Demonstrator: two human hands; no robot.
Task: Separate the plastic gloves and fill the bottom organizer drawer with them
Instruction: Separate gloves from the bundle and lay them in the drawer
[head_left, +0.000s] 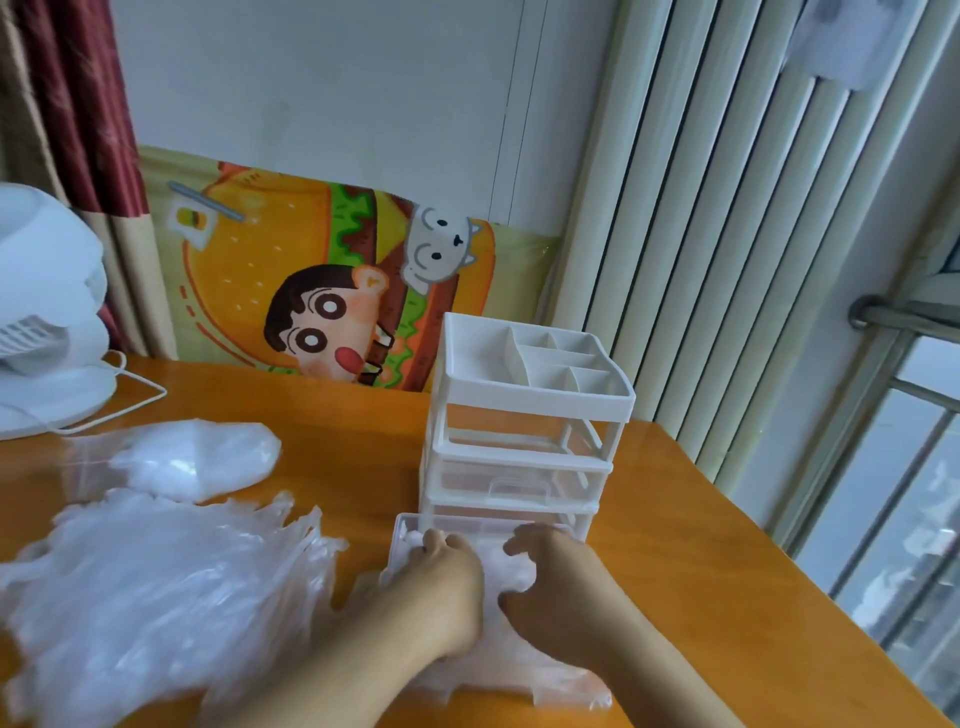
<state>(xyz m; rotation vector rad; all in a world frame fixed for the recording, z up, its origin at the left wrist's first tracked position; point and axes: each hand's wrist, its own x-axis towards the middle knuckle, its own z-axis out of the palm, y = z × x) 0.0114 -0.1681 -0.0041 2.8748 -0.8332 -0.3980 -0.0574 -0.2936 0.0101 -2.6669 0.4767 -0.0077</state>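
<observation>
A white organizer (519, 410) stands on the orange table (701, 571). Its bottom drawer (405, 525) is pulled out toward me. My left hand (447, 577) and my right hand (550, 577) are side by side over the drawer, with fingers curled down into a wad of plastic gloves (506, 569) inside it. More of the thin plastic spills out under my wrists (519, 670) onto the table. A big loose pile of clear gloves (156, 587) lies to the left of my arms. What lies deeper in the drawer is hidden by my hands.
A clear bag of packed gloves (197, 460) lies behind the pile. A white fan (41, 322) with its cable (130, 384) stands at the far left. A cartoon mat (332, 291) leans on the wall. The table's edge and a window are at the right.
</observation>
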